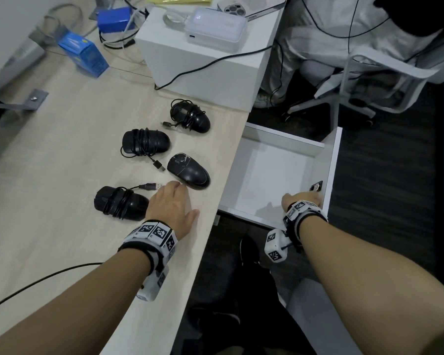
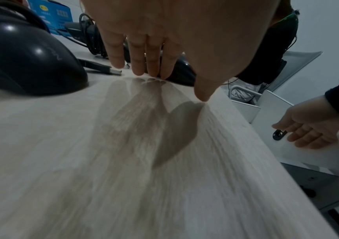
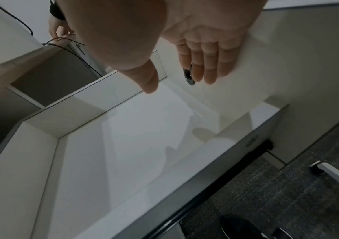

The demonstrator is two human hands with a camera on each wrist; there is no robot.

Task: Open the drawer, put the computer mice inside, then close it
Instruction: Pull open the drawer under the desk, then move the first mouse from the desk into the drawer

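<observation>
Several black computer mice with cords wound round them lie on the light wooden desk (image 1: 62,201). My left hand (image 1: 173,203) rests flat on the desk with straight fingers between the nearest mouse (image 1: 121,203) and a scuffed mouse (image 1: 189,174). In the left wrist view its fingertips (image 2: 154,71) touch the desk right in front of that scuffed mouse (image 2: 183,71). The white drawer (image 1: 272,172) stands pulled out and empty at the desk's right edge. My right hand (image 1: 303,199) lies open against the inside of the drawer front, its fingers (image 3: 207,67) beside the small black lock (image 3: 189,77).
A white box (image 1: 203,62) stands at the back of the desk with a white device (image 1: 215,29) and a phone (image 1: 251,6) on top. Blue boxes (image 1: 83,53) lie at the back left. An office chair (image 1: 356,80) with a seated person is beyond the drawer, on dark carpet.
</observation>
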